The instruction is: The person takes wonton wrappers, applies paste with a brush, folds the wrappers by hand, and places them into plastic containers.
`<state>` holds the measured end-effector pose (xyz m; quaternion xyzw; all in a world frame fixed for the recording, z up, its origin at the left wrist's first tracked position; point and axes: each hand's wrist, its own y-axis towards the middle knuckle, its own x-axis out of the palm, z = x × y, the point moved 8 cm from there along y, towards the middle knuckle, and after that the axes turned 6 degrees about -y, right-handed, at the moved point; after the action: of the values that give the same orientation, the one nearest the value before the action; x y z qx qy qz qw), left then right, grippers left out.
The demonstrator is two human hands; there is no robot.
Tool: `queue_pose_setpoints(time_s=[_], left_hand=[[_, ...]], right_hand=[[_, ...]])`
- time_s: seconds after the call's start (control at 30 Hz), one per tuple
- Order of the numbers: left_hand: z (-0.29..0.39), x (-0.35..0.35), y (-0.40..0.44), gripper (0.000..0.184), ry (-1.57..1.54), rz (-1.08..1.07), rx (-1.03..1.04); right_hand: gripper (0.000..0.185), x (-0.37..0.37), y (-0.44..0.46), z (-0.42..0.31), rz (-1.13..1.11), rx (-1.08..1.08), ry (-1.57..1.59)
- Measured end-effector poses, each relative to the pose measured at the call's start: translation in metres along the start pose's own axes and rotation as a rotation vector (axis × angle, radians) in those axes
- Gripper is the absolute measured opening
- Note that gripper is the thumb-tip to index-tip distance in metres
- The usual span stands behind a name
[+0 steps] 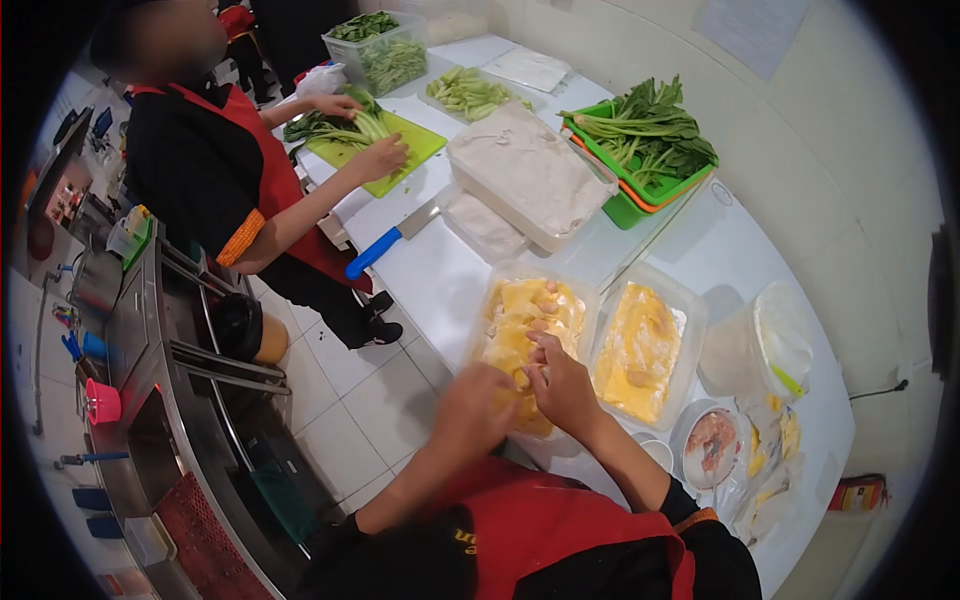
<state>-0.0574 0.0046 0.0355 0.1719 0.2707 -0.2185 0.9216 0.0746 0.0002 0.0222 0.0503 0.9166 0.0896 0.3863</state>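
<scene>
Reaching with left hand (475,408) and right hand (562,388) over a clear tub (530,271) of yellow food (508,328) near the edge of the tabletop (422,255). Bending the right fingers (542,348). Cannot tell either grip as apart or together, with the left all blurry. Working just beside a second tub (693,325), near a bowl (677,443) of pink food (712,436).

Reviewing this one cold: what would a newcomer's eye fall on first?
Probably the floury yellow sheets in two tubs, low in the middle, right in front of the camera wearer. Next, the leafy greens heaped in a green basket at upper right, towards the wall. The blue-handled knife also stands out, lying by the table's left edge.
</scene>
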Motion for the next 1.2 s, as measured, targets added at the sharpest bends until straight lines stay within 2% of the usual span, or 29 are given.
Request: queue_pose_setpoints(time_s=[0.03,0.13,0.23,0.33,0.37,0.43,0.5,0.6,0.73,0.83,0.93,1.0,1.07,1.1,1.17,1.2], left_hand=[[0.008,0.009,-0.001,0.03,0.004,-0.122,0.024],[0.0,0.038,-0.005,0.014,0.27,-0.353,0.007],[-0.006,0.039,0.001,0.016,0.346,-0.35,-0.013],[-0.009,0.038,0.008,0.017,0.305,-0.405,-0.016],[-0.01,0.034,0.011,0.017,0.258,-0.392,-0.024],[-0.013,0.028,0.013,0.017,0.16,-0.364,-0.051],[-0.005,0.019,0.021,0.017,0.086,-0.289,-0.068],[0.008,0.002,0.03,0.012,-0.052,-0.116,-0.037],[0.021,-0.013,0.035,0.005,-0.161,0.061,0.064],[0.021,-0.014,0.035,0.006,-0.225,0.109,0.048],[0.024,0.003,0.03,0.006,-0.348,0.045,0.023],[0.028,0.034,0.024,0.012,-0.532,-0.133,-0.026],[0.029,0.077,0.013,0.04,-0.856,-0.3,-0.114],[0.03,0.088,0.016,0.048,-0.965,-0.26,-0.135],[0.03,0.109,0.021,0.067,-1.184,-0.182,-0.175],[0.029,0.126,0.021,0.072,-1.337,-0.273,-0.214]], right_hand=[[0.044,0.002,-0.002,0.001,0.021,-0.031,-0.028],[0.046,0.001,-0.004,-0.007,0.121,-0.186,-0.155],[0.047,-0.003,-0.005,-0.004,0.107,-0.159,-0.185],[0.046,-0.042,-0.004,0.003,0.307,-0.185,-0.213],[0.047,-0.059,-0.006,0.011,0.388,-0.192,-0.246],[0.046,-0.092,-0.01,0.062,0.468,-0.032,-0.421],[0.045,-0.119,-0.02,0.118,0.399,0.3,-0.519],[0.047,-0.115,-0.028,0.166,0.185,0.507,-0.571],[0.047,-0.114,-0.024,0.165,0.21,0.492,-0.583],[0.044,-0.119,-0.018,0.161,0.247,0.456,-0.597],[0.042,-0.128,-0.014,0.147,0.225,0.406,-0.573],[0.041,-0.136,-0.015,0.125,0.256,0.289,-0.474],[0.041,-0.144,-0.019,0.092,0.153,0.333,-0.211],[0.042,-0.147,-0.024,0.073,0.099,0.358,-0.081],[0.042,-0.166,-0.036,0.033,0.167,0.315,0.286],[0.042,-0.172,-0.042,0.018,0.203,0.292,0.469]])
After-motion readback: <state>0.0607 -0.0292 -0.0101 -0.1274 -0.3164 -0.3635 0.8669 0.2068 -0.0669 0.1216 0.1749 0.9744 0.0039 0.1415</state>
